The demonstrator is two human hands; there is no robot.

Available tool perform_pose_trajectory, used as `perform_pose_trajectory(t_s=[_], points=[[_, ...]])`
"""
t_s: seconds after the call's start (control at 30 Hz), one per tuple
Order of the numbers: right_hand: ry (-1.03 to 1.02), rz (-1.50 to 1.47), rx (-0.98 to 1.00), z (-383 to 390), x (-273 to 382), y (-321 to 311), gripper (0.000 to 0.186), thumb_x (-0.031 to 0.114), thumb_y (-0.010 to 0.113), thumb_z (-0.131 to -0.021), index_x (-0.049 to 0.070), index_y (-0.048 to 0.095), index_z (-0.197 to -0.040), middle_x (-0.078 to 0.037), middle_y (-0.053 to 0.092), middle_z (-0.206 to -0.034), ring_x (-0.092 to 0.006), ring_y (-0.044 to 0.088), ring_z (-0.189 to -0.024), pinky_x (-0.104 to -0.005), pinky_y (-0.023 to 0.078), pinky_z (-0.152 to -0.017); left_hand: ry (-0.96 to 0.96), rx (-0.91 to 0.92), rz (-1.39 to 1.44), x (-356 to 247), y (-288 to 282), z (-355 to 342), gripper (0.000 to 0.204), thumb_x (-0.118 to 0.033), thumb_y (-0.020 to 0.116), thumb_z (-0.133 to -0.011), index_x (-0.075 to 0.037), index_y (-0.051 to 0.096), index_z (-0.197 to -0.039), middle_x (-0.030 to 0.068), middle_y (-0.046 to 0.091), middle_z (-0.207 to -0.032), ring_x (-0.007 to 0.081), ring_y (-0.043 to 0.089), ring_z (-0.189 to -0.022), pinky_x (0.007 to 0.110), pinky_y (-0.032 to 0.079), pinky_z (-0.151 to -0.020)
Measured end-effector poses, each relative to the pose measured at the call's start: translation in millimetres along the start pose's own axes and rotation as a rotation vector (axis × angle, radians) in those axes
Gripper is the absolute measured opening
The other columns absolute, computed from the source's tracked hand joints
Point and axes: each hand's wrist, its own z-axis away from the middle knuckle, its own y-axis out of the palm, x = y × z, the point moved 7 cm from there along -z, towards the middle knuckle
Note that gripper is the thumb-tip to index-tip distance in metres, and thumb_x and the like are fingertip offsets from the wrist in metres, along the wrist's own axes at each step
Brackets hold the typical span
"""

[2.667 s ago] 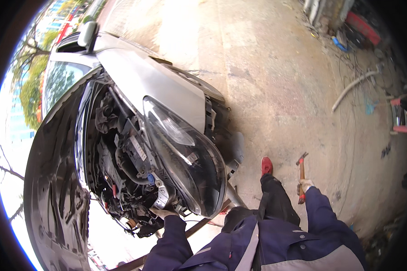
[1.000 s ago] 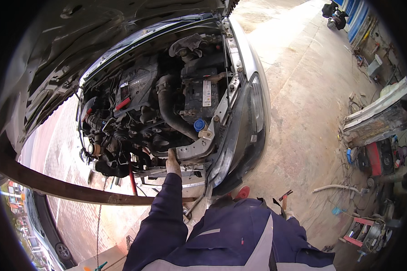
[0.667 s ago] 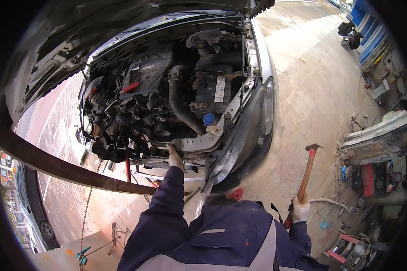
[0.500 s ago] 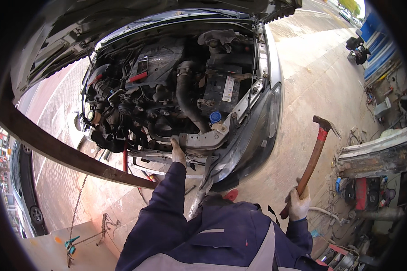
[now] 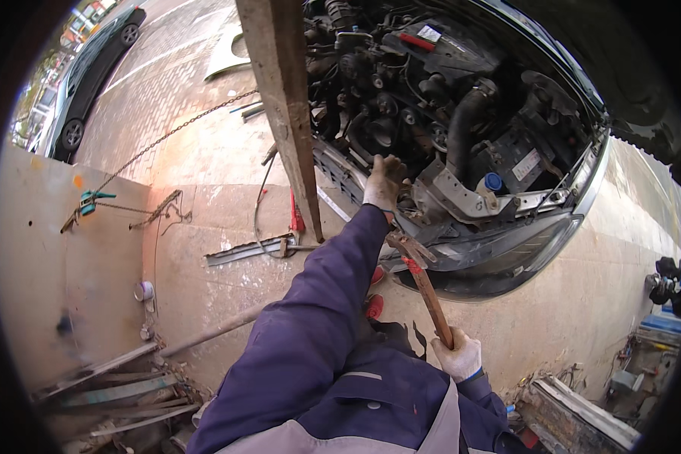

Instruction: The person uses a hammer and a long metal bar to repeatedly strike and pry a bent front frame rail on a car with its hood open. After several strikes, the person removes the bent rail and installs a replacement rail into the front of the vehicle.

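- My right hand wears a pale glove, low down and right of the middle. Its fingers are wrapped around the wooden handle of a hammer.
- The hammer's head is near the middle of the frame, just below my left wrist.
- My left hand, in a dirty glove, is by the silver metal bar. I cannot tell if its fingers grip anything.
- The engine bay, at the upper right, is full of parts: a fat black hose, a dark engine cover and a black battery.
- A blue cap covers a pale neck, so the inside is hidden.
- The battery has a white label, too small to read.
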Motion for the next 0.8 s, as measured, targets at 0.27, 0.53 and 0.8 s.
perform_pose_trajectory(t_s=[0.27,0.53,0.8], points=[[0.178,-0.174,0.133,16,-23,49,0.027,0.019,0.081,-0.087,0.0,0.08,-0.106,-0.019,0.077,-0.076,-0.0228,0.079,-0.071,-0.036,0.061,-0.07,0.239,0.231,-0.71,25,23,6,0.062,-0.045,0.043,-0.117,-0.005,0.044,-0.165,0.0093,0.043,-0.171,0.0229,0.039,-0.157,0.037,0.029,-0.128],[0.221,-0.215,0.004,39,-22,43,0.029,0.023,0.082,-0.088,0.0,0.079,-0.106,-0.019,0.077,-0.078,-0.0263,0.081,-0.075,-0.0366,0.061,-0.071,0.119,0.374,-0.318,-20,10,62,0.074,-0.05,0.064,-0.108,0.004,0.047,-0.156,0.0193,0.059,-0.15,0.0329,0.061,-0.137,0.045,0.049,-0.119],[-0.067,0.119,0.11,-2,70,106,0.037,0.032,0.077,-0.094,0.005,0.075,-0.119,-0.022,0.077,-0.091,-0.0395,0.078,-0.085,-0.0462,0.061,-0.075,-0.152,0.429,-0.446,-42,-77,313,0.099,-0.063,0.068,-0.1,0.007,0.036,-0.162,0.0243,0.048,-0.162,0.0356,0.052,-0.148,0.047,0.04,-0.123]])
